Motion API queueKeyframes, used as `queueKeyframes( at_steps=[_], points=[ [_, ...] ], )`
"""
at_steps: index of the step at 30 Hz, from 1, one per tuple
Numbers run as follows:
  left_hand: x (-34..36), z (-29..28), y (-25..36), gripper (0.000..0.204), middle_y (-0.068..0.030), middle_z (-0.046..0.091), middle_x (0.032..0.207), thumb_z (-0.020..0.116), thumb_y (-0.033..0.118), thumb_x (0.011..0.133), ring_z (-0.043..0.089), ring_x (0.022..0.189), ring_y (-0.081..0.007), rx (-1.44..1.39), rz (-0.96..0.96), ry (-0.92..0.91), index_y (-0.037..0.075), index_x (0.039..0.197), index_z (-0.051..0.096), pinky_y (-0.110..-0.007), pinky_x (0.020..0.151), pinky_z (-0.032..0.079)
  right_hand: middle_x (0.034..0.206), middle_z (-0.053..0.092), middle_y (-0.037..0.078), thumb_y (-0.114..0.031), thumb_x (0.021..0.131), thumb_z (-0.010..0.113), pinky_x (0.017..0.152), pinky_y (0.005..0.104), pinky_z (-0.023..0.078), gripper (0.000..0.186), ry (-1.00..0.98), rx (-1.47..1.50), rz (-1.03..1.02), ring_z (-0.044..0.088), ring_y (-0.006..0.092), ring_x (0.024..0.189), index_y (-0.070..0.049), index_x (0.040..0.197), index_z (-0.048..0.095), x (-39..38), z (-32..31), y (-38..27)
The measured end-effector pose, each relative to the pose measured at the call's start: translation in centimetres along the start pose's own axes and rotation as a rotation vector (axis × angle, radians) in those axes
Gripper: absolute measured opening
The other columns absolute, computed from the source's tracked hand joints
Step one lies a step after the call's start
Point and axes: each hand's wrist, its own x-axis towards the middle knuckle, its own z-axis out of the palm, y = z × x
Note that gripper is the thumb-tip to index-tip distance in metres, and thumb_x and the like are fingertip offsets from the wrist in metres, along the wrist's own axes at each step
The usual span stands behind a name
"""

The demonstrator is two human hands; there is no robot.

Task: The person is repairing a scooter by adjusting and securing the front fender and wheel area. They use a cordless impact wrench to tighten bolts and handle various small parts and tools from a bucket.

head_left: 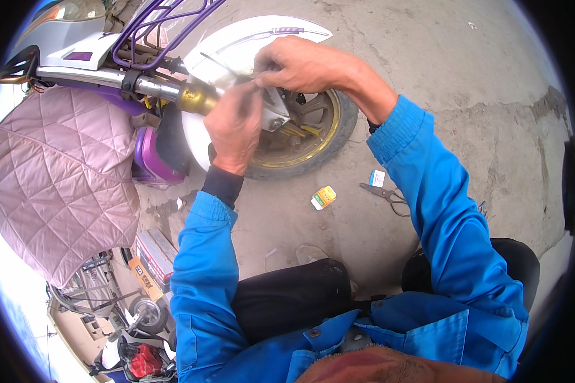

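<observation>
Both my hands meet over the front wheel (313,143) of a motor scooter, beside its white mudguard (236,38) and gold fork leg (197,97). My right hand (300,64) is closed, thumb and fingers pinched together; what they grip is hidden. Against its fingertips, my left hand (235,124) is closed too, its fingers curled and blurred by motion. A thin dark rod or wire (218,63) sticks out to the left just above the left fingers. Which hand holds it, I cannot tell.
A purple metal rack (163,32) and a pink quilted cover (64,172) are on the scooter. On the concrete lie a small yellow-and-white box (324,198), dark scissors (386,195) and a small blue-and-white box (377,178). Cardboard boxes (153,255) stand at lower left.
</observation>
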Motion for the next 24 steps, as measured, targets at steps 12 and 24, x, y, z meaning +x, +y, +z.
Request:
queueKeyframes(
  at_steps=[12, 24],
  points=[
    [1.2, -0.7, 0.7, 0.017, -0.0049, 0.07, 0.077, 0.082, 0.008, 0.095, 0.059, 0.061, -0.009, 0.22, -0.013, -0.067, -0.002, 0.104, 0.072, -0.027, 0.056, 0.047, 0.091, 0.078, 0.019, -0.018, 0.091, 0.076, 0.08, 0.0452, 0.057, 0.02, 0.295, 0.075, -0.07, 0.074, 0.0389, 0.087, -0.002, 0.102, 0.08, -1.1, 2.3, 0.0],
    [2.0, -2.7, 2.3, 0.014, 0.0043, 0.057, 0.077, 0.072, 0.012, 0.099, 0.047, 0.066, -0.004, -0.404, -0.679, -0.273, 0.001, 0.094, 0.066, -0.023, 0.058, 0.036, 0.116, 0.07, 0.006, -0.002, 0.087, 0.079, 0.084, 0.039, 0.058, 0.024, 0.454, 0.096, -0.389, 0.071, 0.0276, 0.102, -0.007, 0.11, 0.077, -2.9, 4.8, 0.4]
  ],
)
